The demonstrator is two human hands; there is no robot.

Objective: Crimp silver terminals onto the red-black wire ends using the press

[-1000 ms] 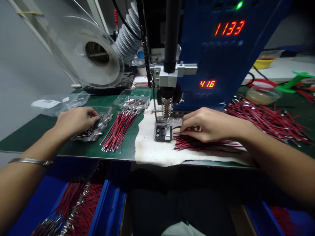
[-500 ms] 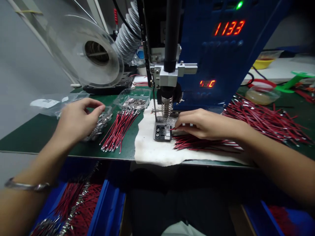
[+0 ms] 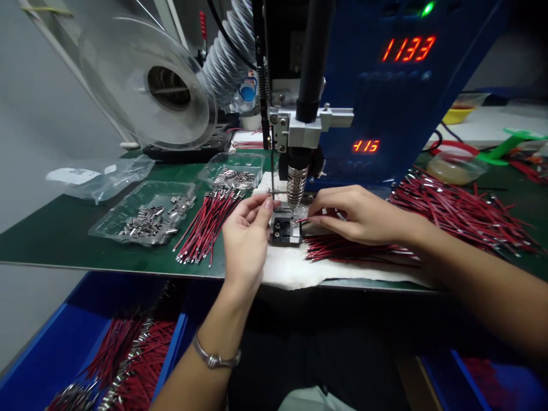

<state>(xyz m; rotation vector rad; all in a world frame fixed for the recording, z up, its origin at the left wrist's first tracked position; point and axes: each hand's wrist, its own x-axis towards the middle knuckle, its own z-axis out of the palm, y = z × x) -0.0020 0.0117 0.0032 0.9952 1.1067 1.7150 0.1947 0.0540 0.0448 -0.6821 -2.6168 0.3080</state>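
My left hand (image 3: 247,237) is at the left side of the small black fixture (image 3: 285,230) under the machine's soldering tip (image 3: 295,187), fingers pinched on something too small to make out. My right hand (image 3: 357,214) rests on the white cloth (image 3: 280,265) to the right of the fixture, thumb and forefinger pinching a red wire (image 3: 305,220) whose end points at the fixture. A heap of red wires (image 3: 342,251) lies under my right hand.
A clear tray of metal terminals (image 3: 148,220) sits at the left, a second one (image 3: 233,178) behind it, and a bundle of red-black wires (image 3: 205,225) between. More red wires (image 3: 454,208) pile at the right. Blue bins (image 3: 107,359) with wired parts hang below the bench. A clear reel (image 3: 158,85) stands behind.
My left hand left the terminal tray and moved right to the fixture. My right hand stayed by the fixture, holding its wire. The lower display flickered and reads 415.
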